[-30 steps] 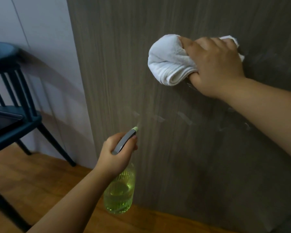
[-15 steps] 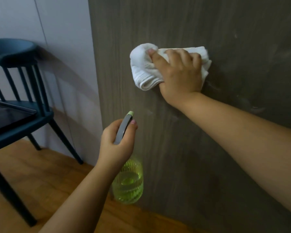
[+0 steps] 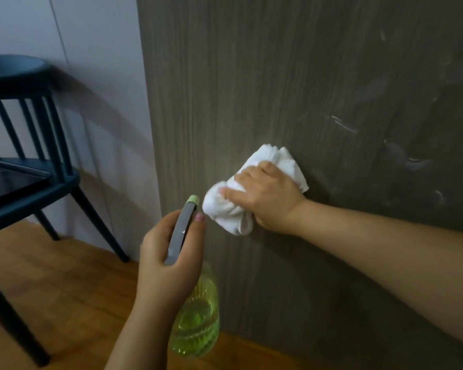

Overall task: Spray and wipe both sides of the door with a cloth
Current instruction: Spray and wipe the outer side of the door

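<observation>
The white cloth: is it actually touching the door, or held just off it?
Touching. In the head view the right hand presses the bunched white cloth flat against the grey door, with no gap visible between them.

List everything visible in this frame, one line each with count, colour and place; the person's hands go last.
door: one, grey-brown wood grain, fills centre and right, wet streaks at right
cloth: one, white, bunched against the door
spray bottle: one, clear with yellow-green liquid, grey top, low centre
chair: one, dark blue, left
wall: pale, behind the chair
floor: wooden, orange-brown, bottom left
right hand: presses the cloth to the door
left hand: holds the spray bottle's top
</observation>
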